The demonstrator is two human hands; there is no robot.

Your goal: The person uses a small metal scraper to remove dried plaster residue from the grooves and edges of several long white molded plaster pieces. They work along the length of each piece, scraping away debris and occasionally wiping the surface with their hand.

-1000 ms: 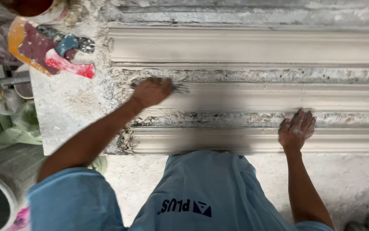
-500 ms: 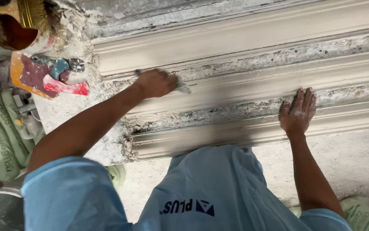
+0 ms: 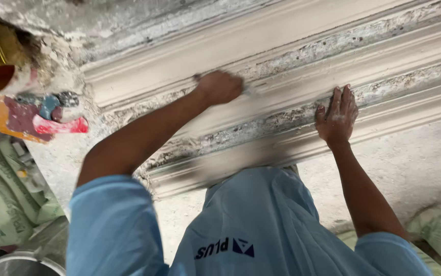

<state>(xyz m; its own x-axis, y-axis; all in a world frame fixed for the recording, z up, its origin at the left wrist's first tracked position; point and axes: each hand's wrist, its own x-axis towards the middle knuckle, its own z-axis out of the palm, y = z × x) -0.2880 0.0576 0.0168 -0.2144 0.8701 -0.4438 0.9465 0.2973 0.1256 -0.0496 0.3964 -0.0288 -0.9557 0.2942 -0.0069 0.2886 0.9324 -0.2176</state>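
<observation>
The left hand (image 3: 220, 87) is closed around a small tool whose tip is blurred and mostly hidden. The plaster moulding (image 3: 292, 56) runs off the right edge. A bucket (image 3: 23, 265) is cut by the bottom edge.

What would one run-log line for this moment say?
left hand: fisted on small tool, on plaster moulding | right hand: flat on moulding

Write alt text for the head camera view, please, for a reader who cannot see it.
A person in a light blue shirt works on long white plaster mouldings lying on a dusty workbench. The left hand is closed around a small tool, too blurred to identify, on the moulding; the right hand rests flat on it. Green sacks lie at left.
</observation>
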